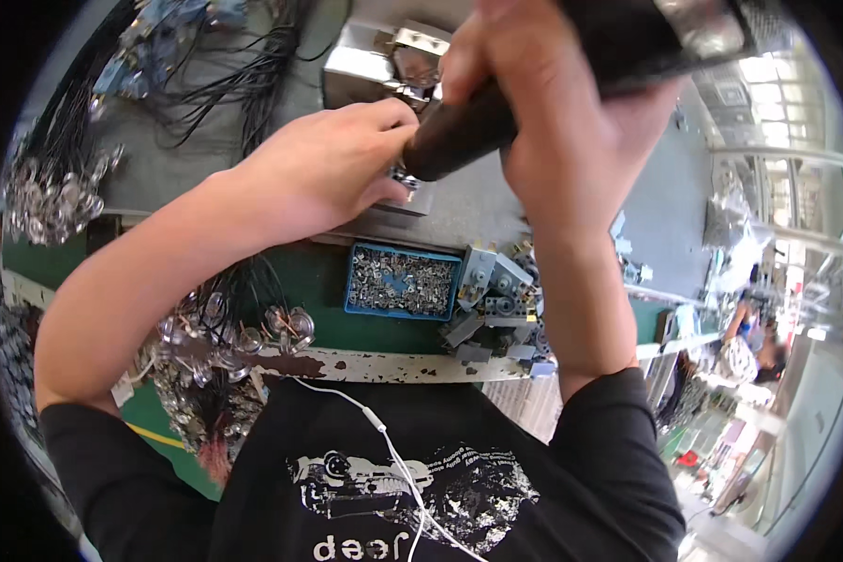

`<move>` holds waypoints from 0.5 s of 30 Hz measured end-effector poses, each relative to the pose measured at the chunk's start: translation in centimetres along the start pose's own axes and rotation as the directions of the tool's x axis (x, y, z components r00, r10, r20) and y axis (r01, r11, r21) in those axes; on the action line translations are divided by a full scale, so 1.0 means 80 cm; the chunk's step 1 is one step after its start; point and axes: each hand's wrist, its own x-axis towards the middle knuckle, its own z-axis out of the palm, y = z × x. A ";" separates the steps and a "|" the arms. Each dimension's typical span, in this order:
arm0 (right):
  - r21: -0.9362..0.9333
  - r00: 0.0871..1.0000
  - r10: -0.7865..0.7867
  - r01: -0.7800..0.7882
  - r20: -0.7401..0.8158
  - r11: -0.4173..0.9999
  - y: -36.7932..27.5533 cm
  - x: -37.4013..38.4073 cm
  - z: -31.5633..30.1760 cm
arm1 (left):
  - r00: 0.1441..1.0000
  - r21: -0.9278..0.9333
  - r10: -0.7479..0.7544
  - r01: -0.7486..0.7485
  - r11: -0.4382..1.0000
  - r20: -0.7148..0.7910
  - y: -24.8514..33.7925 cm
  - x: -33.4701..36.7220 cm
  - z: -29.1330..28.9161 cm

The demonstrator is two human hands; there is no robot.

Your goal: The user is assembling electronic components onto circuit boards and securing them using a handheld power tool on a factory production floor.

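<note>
My right hand [571,131] is wrapped round a black power screwdriver [464,131], partly blurred, its narrow end pointing down and left. That end meets the fingertips of my left hand [323,169], which are bent together over a metal fixture [354,70] on the bench. Whatever sits between the left fingers is hidden by them and by the tool's nose. Just this side of the fixture stands a blue tray [398,316] full of small metal pieces. Grey block-shaped parts [501,304] are heaped right of the tray.
Black cables [253,94] run over the left of the grey bench [660,197]. Round metal parts on wires [56,201] lie at the far left, and more [239,337] near the worn front edge [384,366]. A white earphone cord [393,450] hangs over my shirt.
</note>
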 end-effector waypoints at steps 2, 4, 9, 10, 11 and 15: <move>0.420 0.872 -0.430 0.309 0.234 0.854 0.028 0.031 -0.038 | 0.998 -0.034 0.045 -0.043 0.998 0.046 0.005 -0.003 -0.021; 0.006 0.925 -0.290 0.298 0.243 0.955 -0.031 0.026 -0.097 | 0.998 -0.113 0.045 -0.041 0.993 0.035 0.013 -0.010 -0.020; -0.550 0.751 -0.654 0.583 0.086 0.597 0.017 0.018 -0.143 | 0.998 0.042 0.064 -0.065 0.997 0.025 0.018 -0.015 -0.021; -0.631 0.654 -0.754 0.612 0.064 0.476 0.030 0.011 -0.146 | 0.994 0.092 0.107 -0.107 0.990 0.002 0.016 -0.019 -0.024; -0.784 0.565 -0.809 0.571 0.159 0.244 0.032 -0.012 -0.149 | 0.989 0.145 0.143 -0.138 0.980 -0.026 0.011 -0.024 -0.028; -0.928 0.937 0.201 0.217 0.285 0.305 0.026 -0.112 -0.193 | 0.558 -0.157 -0.425 0.463 0.872 -0.713 -0.068 -0.002 -0.122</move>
